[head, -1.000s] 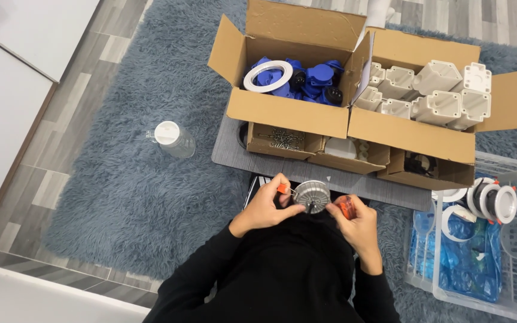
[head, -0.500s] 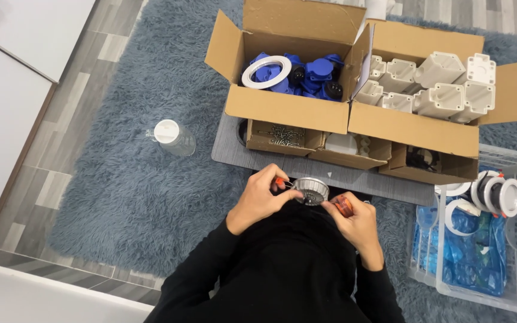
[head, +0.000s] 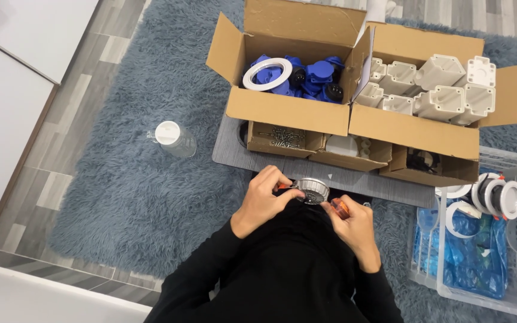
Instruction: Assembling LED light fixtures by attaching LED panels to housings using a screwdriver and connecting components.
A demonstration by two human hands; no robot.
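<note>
My left hand (head: 264,197) grips a small round metal part (head: 313,190) with a finned silver face, held just in front of my black-sleeved body. My right hand (head: 354,227) is closed around an orange-handled tool (head: 338,207) whose tip points at the round part. Both hands are over the near edge of a grey board (head: 234,157). The tool's tip is hidden behind the part and my fingers.
Behind the board stand a cardboard box of blue parts (head: 294,75) with a white ring (head: 267,73), a box of white housings (head: 438,90), and low boxes with screws (head: 285,139). A white wire basket (head: 510,239) with ring fittings and blue bags lies right. A capped clear bottle (head: 173,139) lies on the rug.
The view has shifted slightly. My hands have drawn closer together on the round part, with the tool brought up against it.
</note>
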